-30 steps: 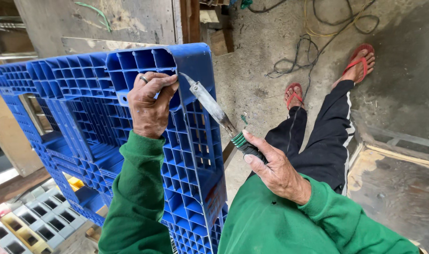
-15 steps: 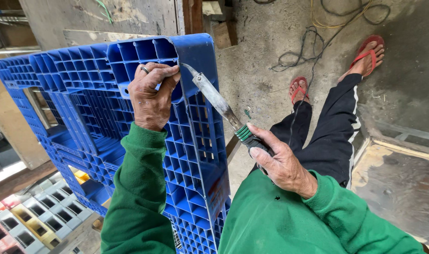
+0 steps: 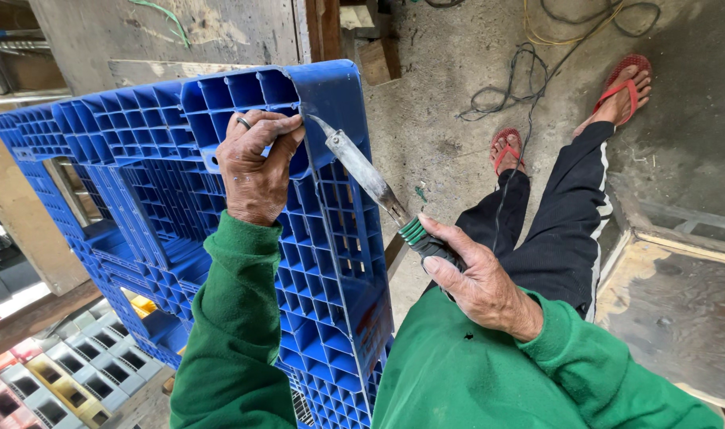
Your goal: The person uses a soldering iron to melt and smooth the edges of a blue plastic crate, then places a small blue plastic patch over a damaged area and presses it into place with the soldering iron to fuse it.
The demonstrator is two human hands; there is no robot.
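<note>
A left hand (image 3: 255,167) grips the upper ribs of a blue plastic pallet (image 3: 331,262) standing on edge. At four o'clock, the right hand (image 3: 478,282) clasps a knife (image 3: 362,171), tip touching the pallet. Cables (image 3: 529,63) lie at one o'clock; coloured crates (image 3: 52,381) at seven.

My left hand (image 3: 255,171), wearing a dark ring, rests on a bright blue grid-patterned pallet (image 3: 219,238). My right hand (image 3: 478,282) grips a knife (image 3: 370,181) with a dull grey blade and black-and-green handle. Green sleeves; red sandals (image 3: 625,79) at two o'clock.
</note>
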